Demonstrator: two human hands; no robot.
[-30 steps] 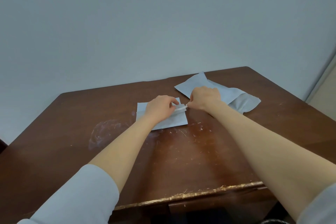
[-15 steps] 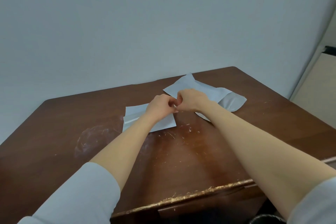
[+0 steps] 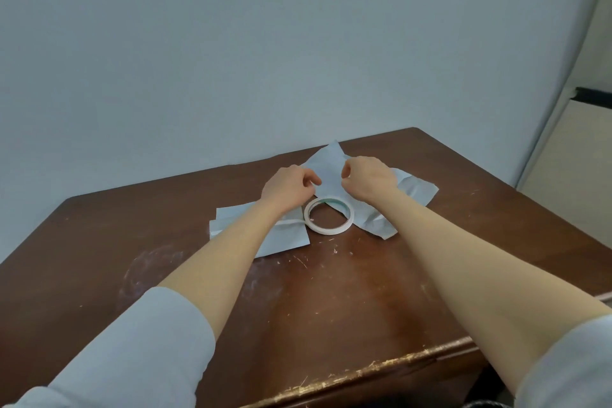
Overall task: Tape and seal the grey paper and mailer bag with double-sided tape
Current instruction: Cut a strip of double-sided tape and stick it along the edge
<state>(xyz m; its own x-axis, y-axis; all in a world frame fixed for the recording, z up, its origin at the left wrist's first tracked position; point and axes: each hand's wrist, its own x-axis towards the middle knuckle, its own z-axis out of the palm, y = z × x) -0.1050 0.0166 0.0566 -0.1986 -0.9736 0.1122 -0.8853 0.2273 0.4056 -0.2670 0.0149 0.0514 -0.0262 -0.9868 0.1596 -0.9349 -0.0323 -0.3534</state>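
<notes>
— Just right of the frame's centre lies the roll of double-sided tape [image 3: 326, 230], flat on the wooden table [image 3: 331, 301]; its far right side overlaps the near edge of the mailer bag [image 3: 414, 189]; a loose strip of tape [image 3: 289, 222] runs left from the roll over the grey paper [image 3: 284, 243].

— And the paper itself?

— Left of the roll, folded flat, partly under the left forearm; the mailer bag spreads crumpled to the upper right of it, one corner pointing towards the wall [image 3: 298, 43].

— The hands?

— Both just above the roll in the frame, over the bag's far half, a gap between them; the left hand [image 3: 286, 184] has its fingers curled under; the right hand [image 3: 369, 180] brings thumb and forefinger close together; whether either pinches anything I cannot tell.

— Anything further out?

— Pale sleeves [image 3: 132, 351] in the lower corners; the table's near edge is chipped.
</notes>
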